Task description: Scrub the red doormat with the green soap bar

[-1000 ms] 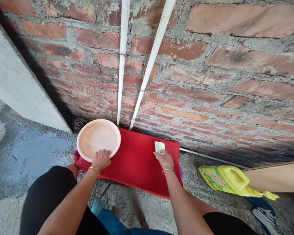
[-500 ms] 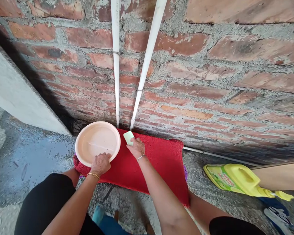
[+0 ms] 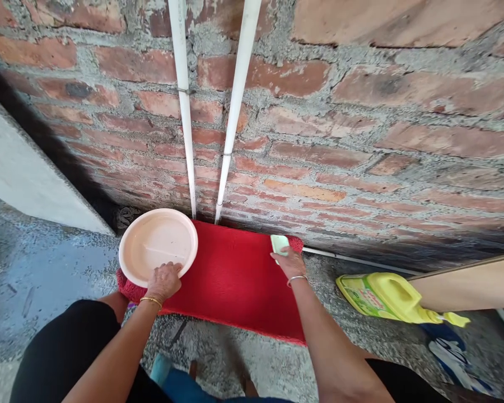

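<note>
My left hand (image 3: 165, 281) grips the near right rim of a pale pink plastic basin (image 3: 136, 238), fingers over the edge and inside it. The basin stands on the left end of a red mat (image 3: 231, 280) with shaggy ends. At the mat's far right corner my right hand (image 3: 291, 262) is closed around a pale green flat block (image 3: 279, 243) with rounded corners. Its underside is hidden, so I cannot tell whether it has bristles. What supports the mat is mostly covered.
Behind the mat rises a brick wall (image 3: 306, 190) with two white pipes (image 3: 186, 123). A grey slab (image 3: 33, 162) leans at the left. To the right, a yellow detergent jug (image 3: 382, 296) lies on its side near a wooden board (image 3: 474, 280) and a blue-and-white shoe (image 3: 453, 358).
My right hand has moved rightward across the mat with the pale green block, from beside the basin to the far right corner. My left hand stays on the basin rim. The view has shifted slightly.
</note>
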The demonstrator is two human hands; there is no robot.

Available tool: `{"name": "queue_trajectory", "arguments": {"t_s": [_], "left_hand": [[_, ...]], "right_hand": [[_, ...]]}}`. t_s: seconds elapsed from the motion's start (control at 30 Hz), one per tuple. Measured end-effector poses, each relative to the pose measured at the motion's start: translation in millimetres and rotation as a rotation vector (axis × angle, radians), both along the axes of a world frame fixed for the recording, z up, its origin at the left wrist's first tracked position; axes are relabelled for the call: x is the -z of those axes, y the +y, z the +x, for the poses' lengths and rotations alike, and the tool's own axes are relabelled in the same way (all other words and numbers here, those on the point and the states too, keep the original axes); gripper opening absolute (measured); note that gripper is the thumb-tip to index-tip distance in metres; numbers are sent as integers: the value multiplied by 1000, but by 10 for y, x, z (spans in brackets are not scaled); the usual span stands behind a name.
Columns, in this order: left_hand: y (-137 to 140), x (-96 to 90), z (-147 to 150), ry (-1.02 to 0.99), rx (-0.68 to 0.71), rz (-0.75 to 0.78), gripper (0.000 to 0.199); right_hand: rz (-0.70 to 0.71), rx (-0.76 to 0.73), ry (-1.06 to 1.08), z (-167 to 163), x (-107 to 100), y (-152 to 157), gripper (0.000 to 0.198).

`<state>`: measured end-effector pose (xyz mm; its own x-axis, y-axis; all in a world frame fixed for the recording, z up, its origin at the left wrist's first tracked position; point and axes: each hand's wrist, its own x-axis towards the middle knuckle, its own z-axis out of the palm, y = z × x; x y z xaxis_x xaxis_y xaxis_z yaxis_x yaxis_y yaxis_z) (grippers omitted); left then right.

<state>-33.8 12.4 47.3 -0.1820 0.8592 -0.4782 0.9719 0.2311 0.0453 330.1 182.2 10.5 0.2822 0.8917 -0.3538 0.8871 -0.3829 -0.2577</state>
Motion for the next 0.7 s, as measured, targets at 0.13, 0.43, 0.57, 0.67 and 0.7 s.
{"name": "queue_trajectory", "arguments": {"t_s": [0.13, 0.43, 0.57, 0.67, 0.7], "left_hand": [[-2, -23, 11, -10, -3, -4, 46], [3, -39, 9, -22, -32, 9, 47], [10, -40, 4, -25, -25, -2, 47], [13, -42, 3, -21, -22, -15, 48], [13, -40, 2, -19, -22, -16, 48]], "right_hand": [[2, 250, -13, 484, -48, -137, 42], [125, -144, 77, -759, 32, -416, 41], [96, -444, 74, -1419, 51, -483, 33], [69, -487, 49, -1466, 46, -479, 33], [61, -463, 45, -1382, 51, -470, 33]]}}
